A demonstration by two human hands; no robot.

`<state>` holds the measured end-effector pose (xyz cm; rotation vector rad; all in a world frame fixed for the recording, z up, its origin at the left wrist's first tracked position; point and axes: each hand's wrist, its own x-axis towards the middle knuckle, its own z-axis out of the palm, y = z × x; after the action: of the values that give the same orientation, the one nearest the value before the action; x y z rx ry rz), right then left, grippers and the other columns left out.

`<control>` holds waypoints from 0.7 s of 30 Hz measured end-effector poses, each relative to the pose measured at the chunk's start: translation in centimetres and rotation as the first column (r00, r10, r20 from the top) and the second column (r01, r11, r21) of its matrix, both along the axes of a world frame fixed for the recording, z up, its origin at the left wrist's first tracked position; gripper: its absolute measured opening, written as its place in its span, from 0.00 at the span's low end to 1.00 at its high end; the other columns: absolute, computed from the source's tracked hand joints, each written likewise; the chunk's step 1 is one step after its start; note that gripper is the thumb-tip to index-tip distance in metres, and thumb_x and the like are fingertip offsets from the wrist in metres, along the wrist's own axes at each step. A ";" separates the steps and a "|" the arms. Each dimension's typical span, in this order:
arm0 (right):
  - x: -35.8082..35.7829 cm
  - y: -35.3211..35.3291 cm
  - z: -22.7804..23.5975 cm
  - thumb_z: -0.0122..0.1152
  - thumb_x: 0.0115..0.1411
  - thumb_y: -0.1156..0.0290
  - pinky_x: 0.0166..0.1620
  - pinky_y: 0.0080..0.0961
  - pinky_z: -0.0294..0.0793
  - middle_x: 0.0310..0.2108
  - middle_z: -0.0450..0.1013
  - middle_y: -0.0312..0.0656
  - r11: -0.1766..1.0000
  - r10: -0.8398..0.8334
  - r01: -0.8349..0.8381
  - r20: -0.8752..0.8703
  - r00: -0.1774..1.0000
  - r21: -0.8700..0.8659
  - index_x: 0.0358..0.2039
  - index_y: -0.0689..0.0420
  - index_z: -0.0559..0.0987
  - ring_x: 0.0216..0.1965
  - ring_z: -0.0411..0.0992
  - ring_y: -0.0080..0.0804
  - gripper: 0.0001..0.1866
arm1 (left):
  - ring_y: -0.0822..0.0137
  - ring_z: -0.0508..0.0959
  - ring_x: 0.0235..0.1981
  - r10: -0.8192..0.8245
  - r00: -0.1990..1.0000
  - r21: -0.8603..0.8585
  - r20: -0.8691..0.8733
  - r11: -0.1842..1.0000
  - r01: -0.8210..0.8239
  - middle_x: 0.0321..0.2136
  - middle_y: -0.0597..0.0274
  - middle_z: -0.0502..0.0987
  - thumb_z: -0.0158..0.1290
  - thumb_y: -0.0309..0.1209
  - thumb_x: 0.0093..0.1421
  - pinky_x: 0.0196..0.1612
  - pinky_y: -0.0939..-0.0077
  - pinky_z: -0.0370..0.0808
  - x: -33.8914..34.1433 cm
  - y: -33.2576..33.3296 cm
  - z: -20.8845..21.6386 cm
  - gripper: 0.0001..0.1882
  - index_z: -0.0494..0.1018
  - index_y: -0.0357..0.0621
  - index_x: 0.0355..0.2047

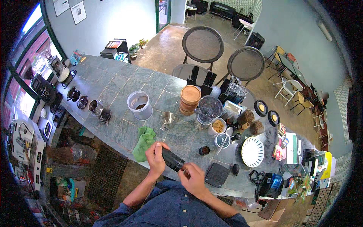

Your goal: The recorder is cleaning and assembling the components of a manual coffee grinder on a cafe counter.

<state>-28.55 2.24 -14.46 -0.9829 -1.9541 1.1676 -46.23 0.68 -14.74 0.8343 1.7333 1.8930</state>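
Note:
A black cylinder, by its looks a hand coffee grinder, lies tilted across the front of my body, over the counter's near edge. My left hand is wrapped round its upper left end. At its lower right end, the fingers of my right hand are closed on the rim; the exact part they pinch is hidden. A crumpled green cloth lies just beyond my left hand. Near my right hand are a flat black scale and a small dark cup with brown contents.
On the tiled counter stand a white bucket, a metal pitcher, stacked terracotta saucers, a glass dripper and a ribbed white plate. Glass coffee servers stand at left. Round tables stand beyond.

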 end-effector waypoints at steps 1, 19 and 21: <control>-0.1 0.0 0.5 0.67 0.58 0.75 0.25 0.28 0.74 0.29 0.76 0.44 0.989 0.000 -0.004 0.027 1.000 0.149 0.34 0.63 0.79 0.23 0.78 0.34 0.07 | 0.71 0.74 0.26 0.002 1.000 0.001 -0.001 1.000 -0.002 0.23 0.61 0.77 0.41 0.33 0.73 0.33 0.73 0.69 0.0 0.0 -0.3 0.21 0.75 0.35 0.27; 0.2 0.9 0.0 0.73 0.55 0.78 0.24 0.25 0.75 0.32 0.76 0.43 0.980 -0.064 0.074 -0.060 0.996 0.183 0.38 0.61 0.81 0.20 0.75 0.29 0.10 | 0.69 0.75 0.29 -0.046 0.999 -0.027 0.000 0.999 0.046 0.26 0.58 0.78 0.41 0.35 0.73 0.37 0.71 0.70 0.0 2.0 0.1 0.22 0.75 0.34 0.27; 0.2 1.1 -1.0 0.68 0.60 0.75 0.22 0.23 0.71 0.32 0.76 0.40 0.949 -0.105 0.115 -0.049 0.993 0.294 0.36 0.61 0.80 0.20 0.73 0.25 0.06 | 0.71 0.73 0.26 -0.033 0.999 -0.011 -0.015 0.999 0.033 0.23 0.62 0.77 0.42 0.35 0.73 0.32 0.73 0.68 0.3 2.0 -0.8 0.22 0.76 0.35 0.25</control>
<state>-28.39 3.37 -15.42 -0.8927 -1.9508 0.7939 -45.93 2.69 -15.55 0.8699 1.7265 1.8594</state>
